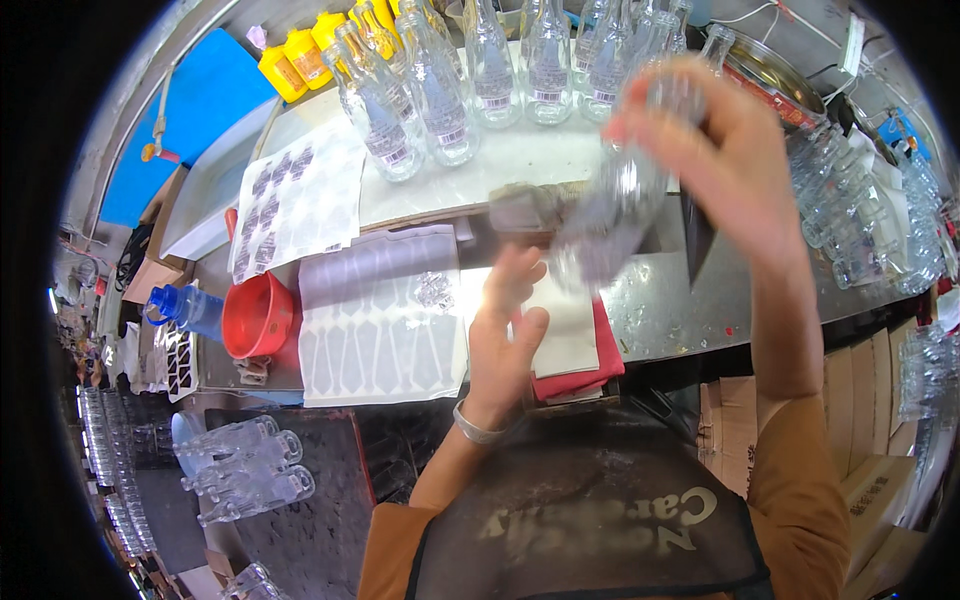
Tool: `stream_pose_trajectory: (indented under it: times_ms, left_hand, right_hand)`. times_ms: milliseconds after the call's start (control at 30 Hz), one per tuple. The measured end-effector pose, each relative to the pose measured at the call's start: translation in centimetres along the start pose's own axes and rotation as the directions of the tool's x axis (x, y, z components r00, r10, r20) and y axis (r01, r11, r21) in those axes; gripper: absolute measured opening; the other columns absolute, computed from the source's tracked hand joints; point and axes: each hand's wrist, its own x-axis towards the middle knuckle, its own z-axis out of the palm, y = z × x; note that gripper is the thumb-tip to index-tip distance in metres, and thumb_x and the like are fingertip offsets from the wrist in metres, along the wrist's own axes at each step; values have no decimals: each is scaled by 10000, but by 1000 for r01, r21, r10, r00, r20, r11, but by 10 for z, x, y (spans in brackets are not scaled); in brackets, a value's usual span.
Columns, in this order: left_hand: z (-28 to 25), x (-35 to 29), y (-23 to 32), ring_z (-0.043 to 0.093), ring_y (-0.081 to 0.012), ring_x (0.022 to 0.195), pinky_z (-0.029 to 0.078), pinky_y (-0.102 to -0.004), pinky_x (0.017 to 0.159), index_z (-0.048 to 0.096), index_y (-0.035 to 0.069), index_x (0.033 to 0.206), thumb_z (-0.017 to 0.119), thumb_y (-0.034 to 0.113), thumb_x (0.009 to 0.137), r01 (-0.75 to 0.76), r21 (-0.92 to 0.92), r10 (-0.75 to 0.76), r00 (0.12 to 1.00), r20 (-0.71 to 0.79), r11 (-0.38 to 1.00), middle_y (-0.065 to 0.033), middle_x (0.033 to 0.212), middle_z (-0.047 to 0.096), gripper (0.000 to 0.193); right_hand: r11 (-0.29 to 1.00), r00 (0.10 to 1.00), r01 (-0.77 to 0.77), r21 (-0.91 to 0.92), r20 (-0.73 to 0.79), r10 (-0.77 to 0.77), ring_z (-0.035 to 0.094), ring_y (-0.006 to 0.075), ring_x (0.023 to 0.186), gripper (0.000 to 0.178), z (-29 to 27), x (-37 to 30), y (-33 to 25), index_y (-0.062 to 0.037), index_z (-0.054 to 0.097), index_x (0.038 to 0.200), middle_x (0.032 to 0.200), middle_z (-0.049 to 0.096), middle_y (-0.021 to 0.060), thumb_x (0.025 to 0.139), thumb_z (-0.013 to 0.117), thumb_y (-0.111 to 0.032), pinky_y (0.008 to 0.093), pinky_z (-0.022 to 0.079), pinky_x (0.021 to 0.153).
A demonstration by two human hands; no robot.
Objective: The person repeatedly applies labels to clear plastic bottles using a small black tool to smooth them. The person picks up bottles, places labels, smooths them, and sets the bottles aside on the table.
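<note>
My right hand (pixel 715 150) is raised over the steel bench and grips a clear glass bottle (pixel 615 215), which is tilted and blurred by motion. My left hand (pixel 505 335) hovers lower, fingers apart, just under the bottle's lower end and over a white pad (pixel 570 335) lying on a red cloth (pixel 605 375). A bracelet circles the left wrist. Whether the left fingertips touch the bottle cannot be told.
Several clear labelled bottles (pixel 480 80) stand at the back of the bench, with yellow containers (pixel 300 55) behind them. Sticker sheets (pixel 380 330) (pixel 295 195), a red funnel (pixel 258 315) and a blue bottle (pixel 185 305) lie left. More empty bottles (pixel 860 220) pile at right and bottles (pixel 245 470) lower left. Cardboard boxes (pixel 880 480) stand right.
</note>
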Motion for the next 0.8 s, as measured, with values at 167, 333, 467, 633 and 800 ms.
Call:
stream_pose_trajectory:
  times_ms: [167, 333, 467, 633, 800]
  left_hand:
    - [-2, -2, 0, 517, -304, 1338, 393, -413, 1113, 311, -2, 1535, 582, 304, 1025, 28, 43, -27, 999, -29, 999, -197, 1492, 474, 654]
    - [-10, -1, -8, 540, -284, 1311, 415, -390, 1088, 333, -10, 1520, 572, 224, 1031, 60, 16, -59, 996, -62, 998, -189, 1469, 496, 593]
    - [-15, 2, -11, 555, -277, 1294, 428, -376, 1069, 363, -6, 1505, 557, 162, 1033, 84, 44, -81, 994, -70, 995, -179, 1461, 505, 537]
    - [2, 10, -5, 585, -248, 1254, 489, -339, 996, 438, 1, 1463, 529, -47, 939, 156, 10, -155, 986, -66, 988, -127, 1441, 526, 533]
    - [17, 12, -12, 588, -256, 1238, 442, -373, 1027, 423, -8, 1473, 554, 134, 1017, 136, 78, -134, 990, -41, 988, -141, 1439, 533, 496]
  right_hand:
    - [977, 979, 173, -123, -91, -185, 686, 304, 772, 357, 11, 90, 10, 16, 678, 1014, 811, 690, 200, 895, 701, -319, 402, 526, 710]
    - [961, 966, 193, -197, -137, -222, 684, 311, 801, 359, 56, 134, 57, 11, 668, 956, 836, 689, 202, 887, 701, -340, 408, 523, 728]
    - [974, 980, 130, -187, -125, -155, 688, 357, 878, 405, 72, 156, 70, 4, 665, 1017, 900, 697, 227, 881, 697, -376, 436, 527, 780]
    - [936, 918, 255, -243, -242, -313, 699, 286, 908, 454, 71, 152, 77, -2, 643, 1138, 1004, 715, 185, 878, 714, -368, 391, 537, 801]
    - [885, 838, 371, -282, -310, -450, 665, 286, 671, 510, 19, 70, 80, -14, 635, 1163, 1058, 696, 157, 864, 741, -414, 409, 516, 709]
